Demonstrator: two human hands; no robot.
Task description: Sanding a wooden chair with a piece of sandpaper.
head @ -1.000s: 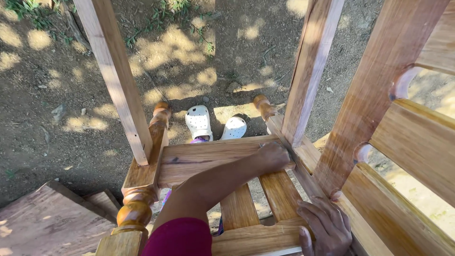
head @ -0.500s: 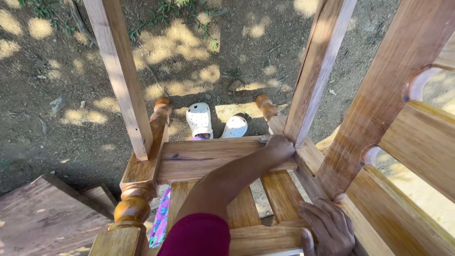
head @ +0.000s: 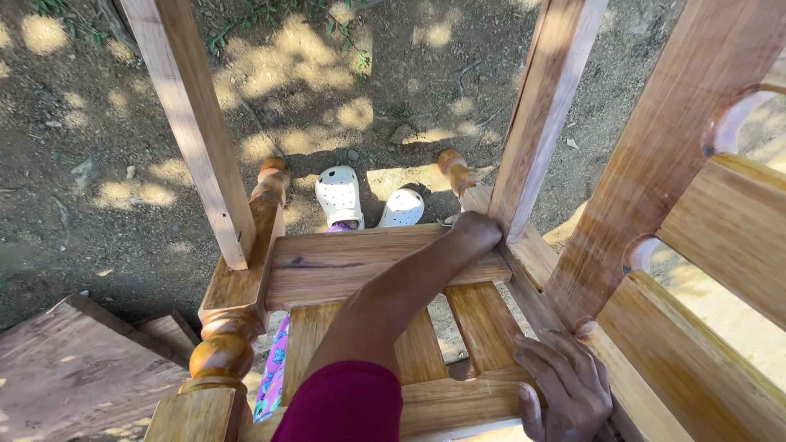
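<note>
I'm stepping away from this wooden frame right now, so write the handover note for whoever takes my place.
Left hand: reaches forward, fingers pressed on the far crosspiece where it meets the slanted post. No tool in it.
Right hand: rests flat at the near corner, on the joint of the near rail and the side rail.
Frame: varnished wood, standing on bare dirt; slats sit between the two rails; turned legs at the left side.
Done: the visible pieces sit together.
Left: cannot tell from this view whether the joints are fixed.
Mind the white clogs just beyond the frame.
</note>
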